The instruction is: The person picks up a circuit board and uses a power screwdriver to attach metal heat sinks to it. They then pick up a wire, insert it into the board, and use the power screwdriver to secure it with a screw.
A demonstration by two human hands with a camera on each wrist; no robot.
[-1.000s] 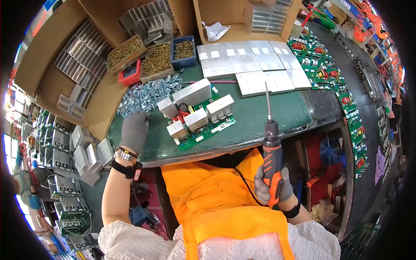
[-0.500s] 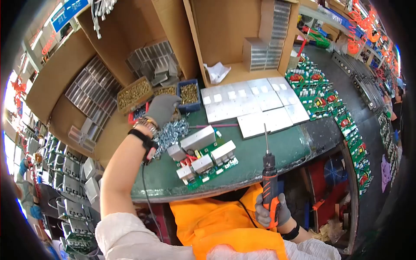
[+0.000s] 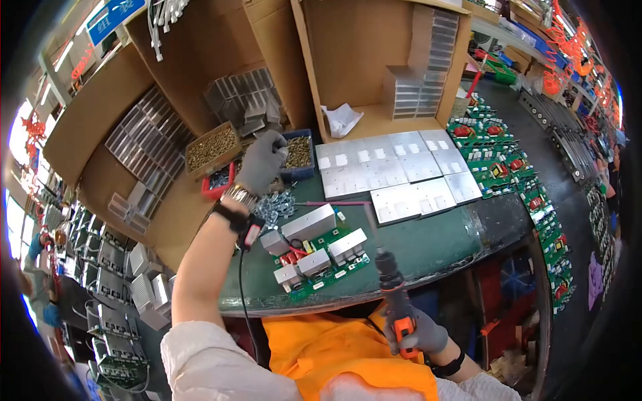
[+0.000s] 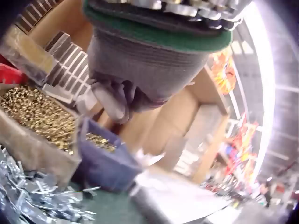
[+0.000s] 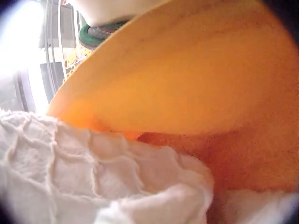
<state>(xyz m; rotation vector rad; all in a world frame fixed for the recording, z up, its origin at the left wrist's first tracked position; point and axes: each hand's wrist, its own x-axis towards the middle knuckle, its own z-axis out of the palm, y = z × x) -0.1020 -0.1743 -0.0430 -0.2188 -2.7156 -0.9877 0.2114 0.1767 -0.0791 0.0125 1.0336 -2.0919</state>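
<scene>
The gloved left hand (image 3: 262,164) hovers over the bins, beside the blue bin (image 3: 299,175). In the left wrist view that hand (image 4: 140,70) has curled fingers above the blue bin (image 4: 105,161) and a bin of brass screws (image 4: 39,116); whether anything small is between the fingertips is hidden. The gloved right hand (image 3: 428,334) grips an orange and black power screwdriver (image 3: 394,297), its bit pointing up and slightly left. A green circuit board (image 3: 321,284) with silver heat sinks (image 3: 309,224) lies on the green bench. The right wrist view does not show the right hand.
Loose metal clips (image 3: 275,208) lie behind the board. Flat metal plates (image 3: 401,200) and a pink-handled rod (image 3: 334,203) are to the right. Cardboard boxes (image 3: 354,60) of heat sinks stand behind. More circuit boards (image 3: 498,167) line the right side.
The left hand has moved from the bench's left side forward to the bins, then slightly right, uncovering some clips. The screwdriver has swung left and its bit tilts left.
</scene>
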